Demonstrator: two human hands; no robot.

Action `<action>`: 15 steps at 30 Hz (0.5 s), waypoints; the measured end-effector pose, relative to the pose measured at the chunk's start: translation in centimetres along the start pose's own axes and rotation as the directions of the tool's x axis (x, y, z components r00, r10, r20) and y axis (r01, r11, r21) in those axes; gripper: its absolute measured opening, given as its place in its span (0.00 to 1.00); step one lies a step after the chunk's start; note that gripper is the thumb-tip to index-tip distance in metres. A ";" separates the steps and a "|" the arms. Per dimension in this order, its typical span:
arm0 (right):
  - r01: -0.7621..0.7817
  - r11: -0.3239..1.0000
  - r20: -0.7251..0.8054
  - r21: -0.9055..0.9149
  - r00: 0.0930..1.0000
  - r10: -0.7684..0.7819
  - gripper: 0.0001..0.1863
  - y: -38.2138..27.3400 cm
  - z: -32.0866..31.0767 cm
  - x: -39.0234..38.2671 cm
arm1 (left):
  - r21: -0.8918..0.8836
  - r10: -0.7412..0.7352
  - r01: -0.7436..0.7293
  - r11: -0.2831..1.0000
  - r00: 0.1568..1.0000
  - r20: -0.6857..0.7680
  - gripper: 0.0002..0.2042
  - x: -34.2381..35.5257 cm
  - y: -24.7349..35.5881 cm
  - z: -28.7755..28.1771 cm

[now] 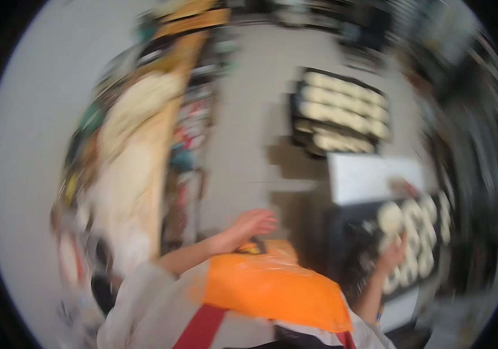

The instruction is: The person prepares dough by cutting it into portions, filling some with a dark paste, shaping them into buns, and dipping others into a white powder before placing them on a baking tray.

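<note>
Motion smears much of the picture. My left hand (252,225) hovers in front of my orange apron (278,285), its fingers loosely stretched and nothing visible in them. Over to the right, my right hand (393,254) is at a black tray (348,232) carrying several rows of pale, flat dough rounds (390,217). Its fingers overlap the rounds, but blur hides whether they grip or just touch one. The left part of that tray shows dark metal with specks of flour.
A floured wooden worktable (170,151) with a large dough mass (138,104) runs along the left. Farther off, stacked black trays (296,110) of dough rounds stand above the tiled floor (243,128). A white board (356,177) adjoins the nearer tray. Blurred dark equipment lines the right.
</note>
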State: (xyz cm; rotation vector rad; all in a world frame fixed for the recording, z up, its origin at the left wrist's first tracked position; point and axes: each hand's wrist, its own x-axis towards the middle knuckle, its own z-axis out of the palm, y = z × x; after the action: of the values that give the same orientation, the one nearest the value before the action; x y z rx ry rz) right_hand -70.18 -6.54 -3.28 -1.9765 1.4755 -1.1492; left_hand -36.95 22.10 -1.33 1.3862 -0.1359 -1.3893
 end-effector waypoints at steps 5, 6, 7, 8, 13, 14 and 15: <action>0.333 0.901 0.336 0.278 0.845 -0.416 0.14 -13.9 13.5 1.3 | -0.133 0.095 -0.122 0.984 0.977 -0.191 0.23 -3.2 -1.0 -6.0; 0.429 0.839 0.368 0.334 0.761 -0.535 0.13 -17.9 15.6 -0.4 | -0.145 0.106 -0.141 0.979 0.968 -0.225 0.23 -4.1 -1.5 -7.9; 0.411 0.802 0.413 0.432 0.701 -0.582 0.12 -20.9 17.8 -2.3 | -0.177 0.134 -0.185 0.967 0.954 -0.267 0.23 -5.0 -1.9 -9.6; 0.383 0.766 0.455 0.516 0.635 -0.624 0.12 -23.6 19.7 -4.2 | -0.196 0.154 -0.226 0.954 0.932 -0.327 0.22 -6.1 -2.5 -11.5; 0.241 0.633 0.596 0.736 0.216 -0.774 0.12 -36.0 27.6 -15.5 | -0.243 0.121 -0.412 0.878 0.683 -0.720 0.18 -14.5 -5.7 -21.4; 0.237 0.608 0.608 0.758 0.082 -0.790 0.12 -37.7 29.0 -17.4 | -0.251 0.125 -0.492 0.833 0.611 -0.782 0.18 -16.5 -6.8 -22.6; 0.224 0.582 0.606 0.782 -0.052 -0.794 0.11 -39.2 30.6 -19.3 | -0.245 0.120 -0.566 0.787 0.530 -0.839 0.17 -18.6 -7.7 -23.6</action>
State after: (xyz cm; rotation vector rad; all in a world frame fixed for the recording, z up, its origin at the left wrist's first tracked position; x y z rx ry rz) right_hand -24.53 20.74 0.94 -2.1424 -0.3918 -0.0994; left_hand -29.26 52.18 -2.42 1.2997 0.4880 -0.2951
